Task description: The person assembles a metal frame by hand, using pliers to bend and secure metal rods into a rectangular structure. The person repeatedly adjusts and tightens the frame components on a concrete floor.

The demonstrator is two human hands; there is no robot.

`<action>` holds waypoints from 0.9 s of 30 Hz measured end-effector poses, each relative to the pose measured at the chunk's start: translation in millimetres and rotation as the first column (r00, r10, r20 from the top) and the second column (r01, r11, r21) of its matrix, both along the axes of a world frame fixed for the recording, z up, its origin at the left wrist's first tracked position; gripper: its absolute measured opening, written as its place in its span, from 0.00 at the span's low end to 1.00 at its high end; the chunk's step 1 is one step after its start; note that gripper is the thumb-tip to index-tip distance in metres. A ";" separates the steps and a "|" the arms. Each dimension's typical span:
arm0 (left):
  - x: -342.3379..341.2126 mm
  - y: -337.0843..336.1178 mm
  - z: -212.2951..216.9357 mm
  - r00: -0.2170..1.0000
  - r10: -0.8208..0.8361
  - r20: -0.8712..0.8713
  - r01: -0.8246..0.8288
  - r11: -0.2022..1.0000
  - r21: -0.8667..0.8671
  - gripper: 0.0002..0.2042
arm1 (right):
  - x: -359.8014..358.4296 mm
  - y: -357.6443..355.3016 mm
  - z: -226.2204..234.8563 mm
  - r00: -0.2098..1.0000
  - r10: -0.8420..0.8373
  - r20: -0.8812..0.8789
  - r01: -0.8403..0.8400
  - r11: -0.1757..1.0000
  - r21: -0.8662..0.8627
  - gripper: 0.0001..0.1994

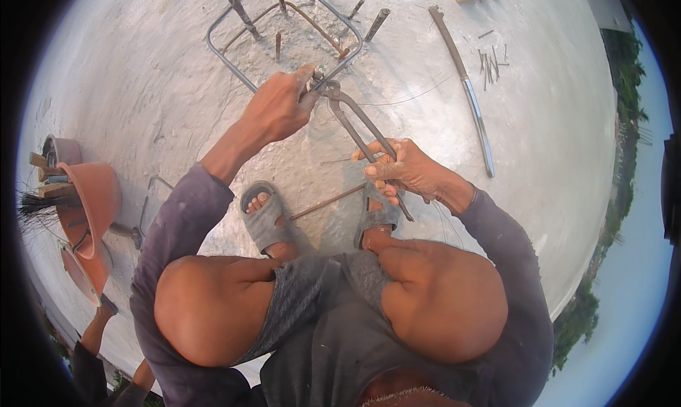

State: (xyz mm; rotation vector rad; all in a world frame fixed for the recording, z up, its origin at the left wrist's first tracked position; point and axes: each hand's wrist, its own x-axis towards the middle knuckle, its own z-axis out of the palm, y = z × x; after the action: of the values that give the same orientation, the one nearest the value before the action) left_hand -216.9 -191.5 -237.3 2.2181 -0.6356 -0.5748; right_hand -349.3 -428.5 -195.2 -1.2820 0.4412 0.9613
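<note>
My right hand (410,169) is closed round the long handles of a pair of steel tying pincers (349,117). The handles stand slightly apart, and the jaws are at the near right corner of a bent square stirrup (214,51). At that same corner my left hand (282,103) is wrapped round the top of an upright rebar (318,73); its fingertips are partly hidden. A thin tie wire (408,99) curves off to the right from the pincers' jaws. Several other rebar stubs (243,15) rise inside and around the stirrup.
On the concrete floor to the right lie a long bar with a shiny end (477,119) and several short loose nails or rods (489,66). Orange buckets (99,201) with tools stand at left. A thin rod (330,201) lies between my sandals. Another person's arm (96,329) shows lower left.
</note>
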 end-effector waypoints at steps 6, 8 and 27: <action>6.3 8.8 1.2 0.994 -0.103 -0.033 0.102 0.995 -0.021 0.15 | -41.2 53.0 -29.0 0.961 -0.274 0.036 0.273 0.962 0.032 0.19; 8.7 11.3 -2.4 0.988 -0.151 -0.028 0.150 0.988 -0.022 0.16 | -48.3 73.1 -35.7 0.929 -0.368 0.036 0.365 0.928 0.069 0.19; 7.7 12.5 -8.2 0.980 -0.188 0.068 0.193 0.978 -0.077 0.15 | -40.1 24.6 -11.2 0.881 0.311 0.356 0.022 0.725 -0.688 0.41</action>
State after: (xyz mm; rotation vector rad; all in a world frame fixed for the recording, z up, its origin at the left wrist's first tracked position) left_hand -209.2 -179.0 -245.5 2.1168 -0.8952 -0.5677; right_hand -389.4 -403.9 -206.4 -2.1911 0.3268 0.5953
